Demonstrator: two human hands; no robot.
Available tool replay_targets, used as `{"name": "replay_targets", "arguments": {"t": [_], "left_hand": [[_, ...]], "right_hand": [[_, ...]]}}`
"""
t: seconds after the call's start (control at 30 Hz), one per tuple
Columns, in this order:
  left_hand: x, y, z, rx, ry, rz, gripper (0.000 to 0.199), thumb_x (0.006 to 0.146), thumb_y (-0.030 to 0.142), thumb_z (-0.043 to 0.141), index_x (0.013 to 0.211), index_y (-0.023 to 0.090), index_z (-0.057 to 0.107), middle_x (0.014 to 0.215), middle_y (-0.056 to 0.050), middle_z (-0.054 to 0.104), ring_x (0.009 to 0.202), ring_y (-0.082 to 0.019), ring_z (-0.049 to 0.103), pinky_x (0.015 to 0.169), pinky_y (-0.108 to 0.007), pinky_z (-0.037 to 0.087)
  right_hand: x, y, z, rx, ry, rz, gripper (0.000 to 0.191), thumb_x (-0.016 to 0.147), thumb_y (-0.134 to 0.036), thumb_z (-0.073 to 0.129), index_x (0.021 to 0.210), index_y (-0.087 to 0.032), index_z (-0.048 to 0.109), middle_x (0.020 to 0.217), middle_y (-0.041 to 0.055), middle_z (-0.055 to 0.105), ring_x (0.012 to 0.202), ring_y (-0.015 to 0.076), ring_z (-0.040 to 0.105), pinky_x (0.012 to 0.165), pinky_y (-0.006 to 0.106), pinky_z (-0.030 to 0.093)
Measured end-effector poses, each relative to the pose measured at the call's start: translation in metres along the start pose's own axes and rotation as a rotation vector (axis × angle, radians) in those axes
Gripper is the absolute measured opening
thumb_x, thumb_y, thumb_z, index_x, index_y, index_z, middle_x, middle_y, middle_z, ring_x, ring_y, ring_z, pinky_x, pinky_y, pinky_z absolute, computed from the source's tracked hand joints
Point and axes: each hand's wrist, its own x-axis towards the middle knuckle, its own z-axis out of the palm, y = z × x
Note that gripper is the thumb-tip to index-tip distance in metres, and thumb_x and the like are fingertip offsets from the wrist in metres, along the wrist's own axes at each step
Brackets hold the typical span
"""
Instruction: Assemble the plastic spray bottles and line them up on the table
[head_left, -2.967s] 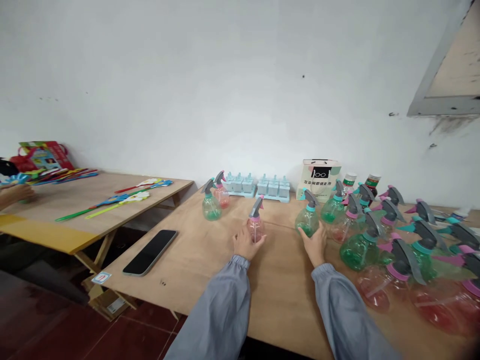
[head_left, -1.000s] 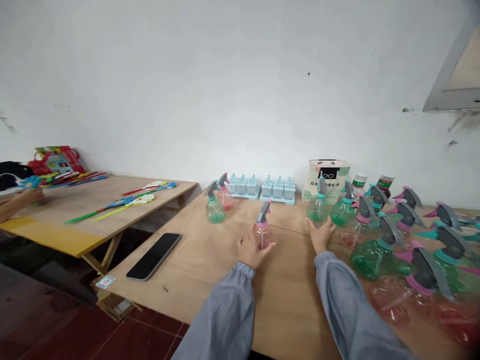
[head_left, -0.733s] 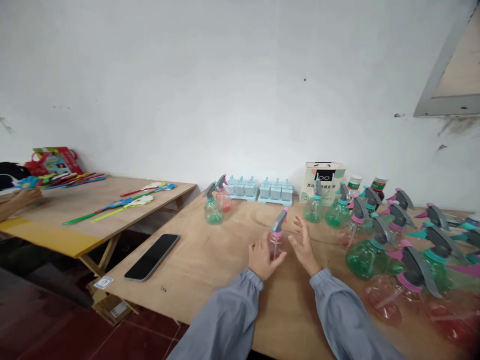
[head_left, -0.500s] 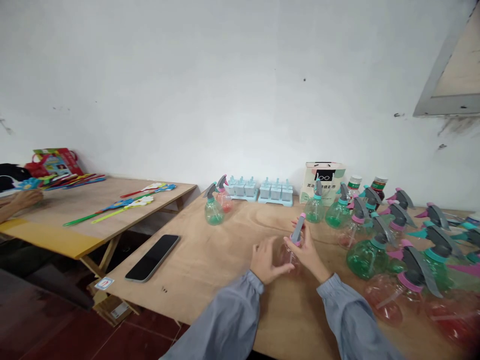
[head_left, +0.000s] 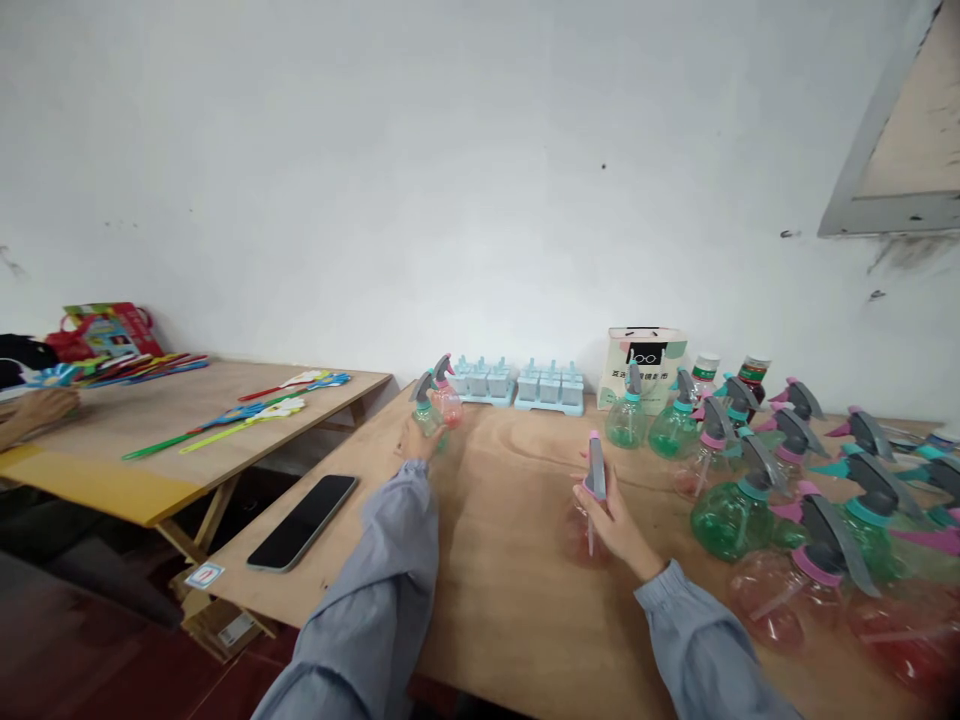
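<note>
My right hand (head_left: 616, 522) is closed round the neck of a pink spray bottle (head_left: 583, 535) with a grey and pink head, upright on the wooden table (head_left: 495, 600). Farther left, my left hand (head_left: 417, 441) has its fingers round the lower left side of a green spray bottle (head_left: 427, 415). Just behind that one stands another pink spray bottle (head_left: 448, 400). Many green and pink spray bottles, among them a large green one (head_left: 731, 520), crowd the right side.
Two pale blue mould trays (head_left: 550, 390) and a paper bag (head_left: 643, 370) line the wall. A black phone (head_left: 304, 522) lies near the left edge. Another table (head_left: 112, 430) holds colourful sticks (head_left: 244, 425); another person's hand (head_left: 51, 404) is there.
My left hand has moved left and away, from beside the pink bottle to the green bottle at the back left. My right hand still holds the pink bottle, which has shifted slightly.
</note>
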Motion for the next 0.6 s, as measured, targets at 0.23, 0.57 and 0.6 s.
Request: {"name": "replay_targets", "arguments": {"t": [0.23, 0.57, 0.6], "left_hand": [[-0.096, 0.014, 0.016, -0.046, -0.129, 0.142, 0.079, 0.073, 0.057, 0.073, 0.135, 0.017, 0.046, 0.134, -0.020, 0.056, 0.126, -0.038, 0.055, 0.102, -0.050, 0.044], [-0.185, 0.035, 0.013, -0.274, -0.303, 0.408, 0.084, 0.071, 0.051, 0.076, 0.139, 0.018, 0.040, 0.135, -0.017, 0.061, 0.126, -0.034, 0.059, 0.106, -0.050, 0.045], [-0.187, 0.036, 0.011, -0.274, -0.324, 0.433, 0.085, 0.071, 0.051, 0.075, 0.140, 0.017, 0.039, 0.135, -0.017, 0.061, 0.127, -0.034, 0.059, 0.107, -0.050, 0.045]], "right_hand": [[0.007, -0.002, -0.014, 0.143, 0.186, 0.128, 0.056, 0.078, -0.067, 0.063, 0.117, -0.026, 0.065, 0.084, 0.0053, 0.071, 0.079, 0.0250, 0.068, 0.081, 0.044, 0.056], [0.012, -0.017, -0.011, 0.584, 0.142, 0.342, 0.074, 0.063, -0.077, 0.069, 0.111, -0.020, 0.067, 0.088, 0.0098, 0.078, 0.078, 0.0321, 0.074, 0.066, 0.045, 0.060], [0.012, -0.018, -0.011, 0.604, 0.154, 0.354, 0.075, 0.062, -0.077, 0.070, 0.110, -0.020, 0.067, 0.089, 0.0102, 0.078, 0.080, 0.0327, 0.074, 0.066, 0.045, 0.060]]}}
